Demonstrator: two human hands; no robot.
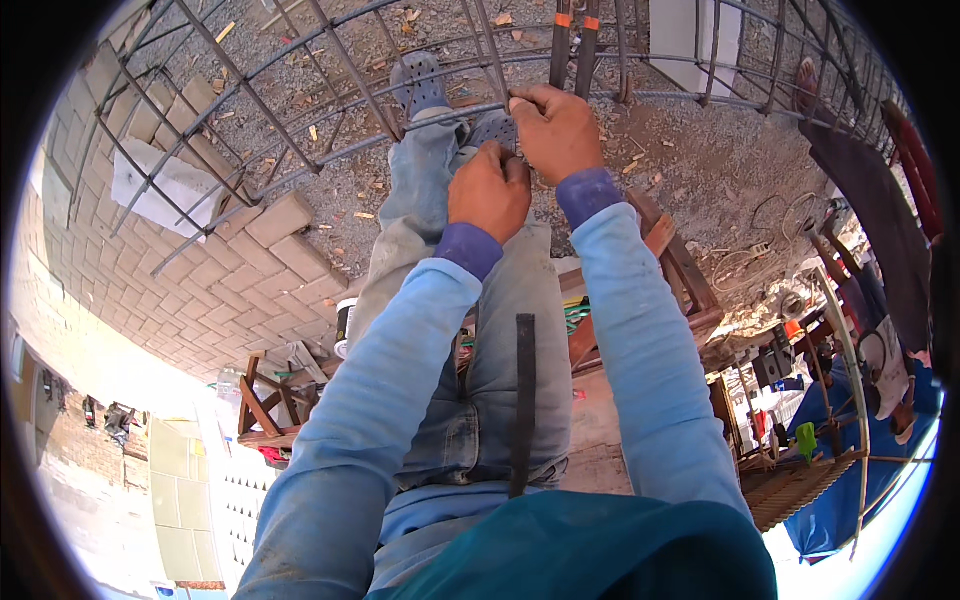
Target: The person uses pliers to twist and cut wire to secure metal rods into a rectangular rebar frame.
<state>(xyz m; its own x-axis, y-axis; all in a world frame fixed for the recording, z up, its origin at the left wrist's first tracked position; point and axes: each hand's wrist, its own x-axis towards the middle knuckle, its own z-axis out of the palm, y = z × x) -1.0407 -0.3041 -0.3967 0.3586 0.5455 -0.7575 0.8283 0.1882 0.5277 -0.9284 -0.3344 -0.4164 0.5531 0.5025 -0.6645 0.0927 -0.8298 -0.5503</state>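
A cage of steel reinforcing bars (pixel 365 70) crosses the upper part of the head view, in front of my legs. My right hand (pixel 560 135) is closed at a crossing of the bars, its fingertips against the steel bar (pixel 500 72). Just below and to the left, my left hand (pixel 488 192) is closed in a pinch. Whatever sits between its fingers is hidden or too thin to make out. Beyond the right hand, two dark bars with orange bands (pixel 560 45) stand side by side.
Paving blocks (pixel 270 235) cover the left side, with a white sheet (pixel 165 187) behind the bars. A wooden frame (pixel 680 255) stands right of my legs. A dark strap (pixel 524 400) hangs before me. A bare foot (pixel 806 80) shows far right, near a blue tarp (pixel 830 520).
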